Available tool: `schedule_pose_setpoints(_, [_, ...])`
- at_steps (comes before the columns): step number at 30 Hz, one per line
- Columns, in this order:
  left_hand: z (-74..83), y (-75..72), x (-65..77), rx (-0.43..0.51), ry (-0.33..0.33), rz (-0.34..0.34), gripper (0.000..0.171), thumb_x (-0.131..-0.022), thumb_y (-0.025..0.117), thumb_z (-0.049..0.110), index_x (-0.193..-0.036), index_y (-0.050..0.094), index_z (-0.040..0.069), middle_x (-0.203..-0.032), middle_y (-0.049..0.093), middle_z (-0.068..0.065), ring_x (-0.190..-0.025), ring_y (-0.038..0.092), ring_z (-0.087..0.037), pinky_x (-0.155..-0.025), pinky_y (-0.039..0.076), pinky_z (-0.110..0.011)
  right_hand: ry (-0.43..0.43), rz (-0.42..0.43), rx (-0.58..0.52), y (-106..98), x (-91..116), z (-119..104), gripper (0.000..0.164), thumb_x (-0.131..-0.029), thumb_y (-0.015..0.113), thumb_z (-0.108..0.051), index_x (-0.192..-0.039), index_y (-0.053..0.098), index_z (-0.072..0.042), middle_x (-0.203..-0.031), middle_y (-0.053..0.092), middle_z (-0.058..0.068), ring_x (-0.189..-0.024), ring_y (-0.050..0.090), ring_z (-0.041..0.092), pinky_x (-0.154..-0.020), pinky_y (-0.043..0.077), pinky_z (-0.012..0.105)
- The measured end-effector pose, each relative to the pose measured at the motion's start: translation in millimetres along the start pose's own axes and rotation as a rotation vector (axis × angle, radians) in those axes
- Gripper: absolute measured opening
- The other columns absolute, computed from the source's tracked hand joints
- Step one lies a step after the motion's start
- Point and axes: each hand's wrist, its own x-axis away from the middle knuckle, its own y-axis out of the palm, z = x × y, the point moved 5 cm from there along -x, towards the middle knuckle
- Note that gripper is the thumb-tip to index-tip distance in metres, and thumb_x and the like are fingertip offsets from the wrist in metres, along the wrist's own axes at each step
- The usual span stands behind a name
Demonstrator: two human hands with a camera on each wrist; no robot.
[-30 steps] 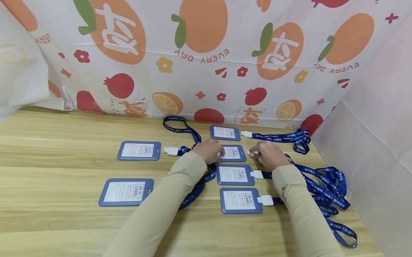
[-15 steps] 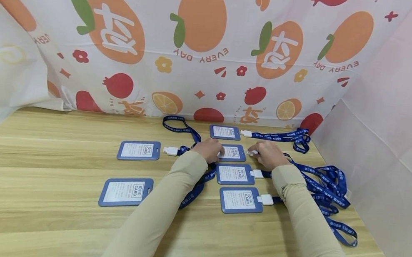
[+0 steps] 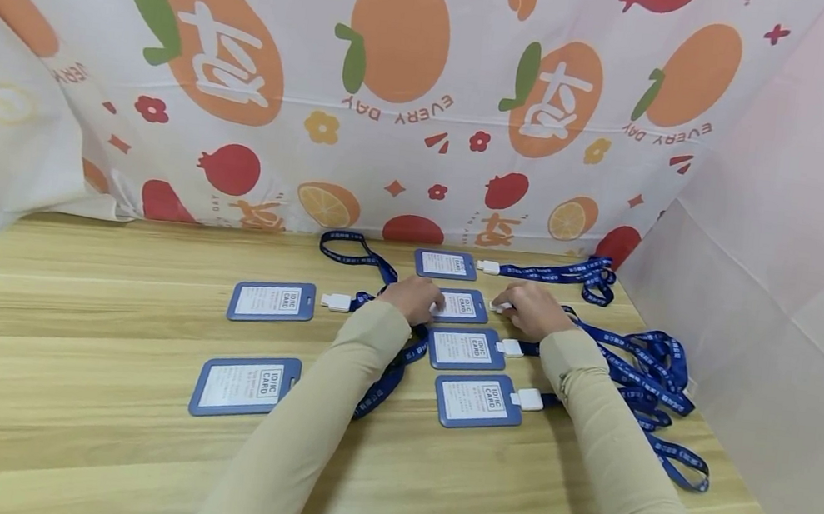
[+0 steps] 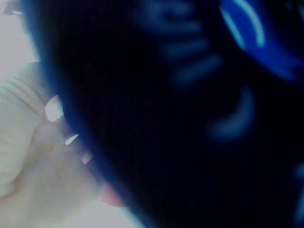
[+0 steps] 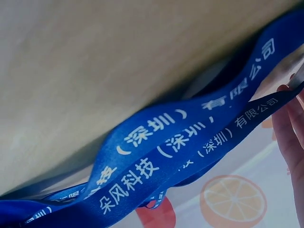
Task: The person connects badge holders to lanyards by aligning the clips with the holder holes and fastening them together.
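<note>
In the head view, my left hand (image 3: 411, 299) grips the left end of a blue-framed ID card holder (image 3: 461, 305), the second from the back in the right column. Just off that holder's slotted end, my right hand (image 3: 534, 310) pinches a white plastic clip (image 3: 500, 307) between thumb and fingers. From this clip a blue lanyard (image 3: 603, 336) runs back under the hand to the right. Close up in the right wrist view, the printed lanyard strap (image 5: 190, 137) leads to fingers (image 5: 289, 137) at the right edge. A dark blur covers most of the left wrist view.
Three more card holders with clips attached lie in the right column, one (image 3: 445, 265) behind and two (image 3: 466, 348) nearer. On the left are two holders (image 3: 271, 302), the rear one beside a white clip (image 3: 336, 302). Lanyards bunch (image 3: 661, 359) by the right wall. A fruit-print curtain (image 3: 384, 162) hangs behind.
The head view has shifted slightly, so everything sits a little further left. Both hands keep their places at the card holder and the clip.
</note>
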Motion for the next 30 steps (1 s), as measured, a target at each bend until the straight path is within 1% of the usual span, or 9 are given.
schedule_pose_setpoints(8, [-0.1, 1.9, -1.6, 0.005, -0.018, -0.003, 0.033, -0.097, 0.069, 0.011, -0.130, 0.071, 0.014, -0.134, 0.061, -0.010, -0.120, 0.054, -0.025, -0.103, 0.047, -0.041, -0.044, 0.032, -0.017, -1.7, 1.0, -2.3, 0.021, -0.087, 0.071, 0.010, -0.105, 0.079, 0.000, -0.107, 0.074, 0.014, -0.104, 0.069, 0.031, -0.092, 0.055, 0.043])
schedule_pose_setpoints(17, [-4.7, 8.1, -6.9, 0.014, -0.043, -0.023, 0.035, -0.097, 0.070, 0.013, -0.132, 0.070, 0.017, -0.136, 0.060, -0.007, -0.122, 0.053, -0.023, -0.105, 0.045, -0.042, -0.026, -0.003, -0.009, 0.6, 0.2, -3.6, 0.022, -0.088, 0.071, 0.009, -0.107, 0.079, -0.001, -0.109, 0.073, 0.013, -0.107, 0.067, 0.031, -0.094, 0.054, 0.042])
schedule_pose_setpoints(23, [-3.9, 6.6, -4.8, 0.028, -0.043, -0.019, 0.035, -0.097, 0.069, 0.012, -0.132, 0.070, 0.017, -0.137, 0.059, -0.007, -0.124, 0.053, -0.023, -0.106, 0.045, -0.043, -0.022, -0.008, -0.009, 0.1, 0.0, -3.7, 0.023, -0.088, 0.071, 0.009, -0.107, 0.079, -0.001, -0.109, 0.073, 0.014, -0.107, 0.067, 0.031, -0.094, 0.054, 0.042])
schedule_pose_setpoints(30, [-4.3, 3.8, -3.0, 0.026, -0.042, -0.007, 0.034, -0.097, 0.070, 0.011, -0.131, 0.071, 0.016, -0.136, 0.060, -0.008, -0.121, 0.053, -0.023, -0.106, 0.045, -0.042, -0.048, 0.014, -0.009, -1.5, -2.6, -8.4, 0.022, -0.088, 0.072, 0.009, -0.107, 0.079, 0.000, -0.109, 0.073, 0.014, -0.107, 0.068, 0.032, -0.094, 0.054, 0.043])
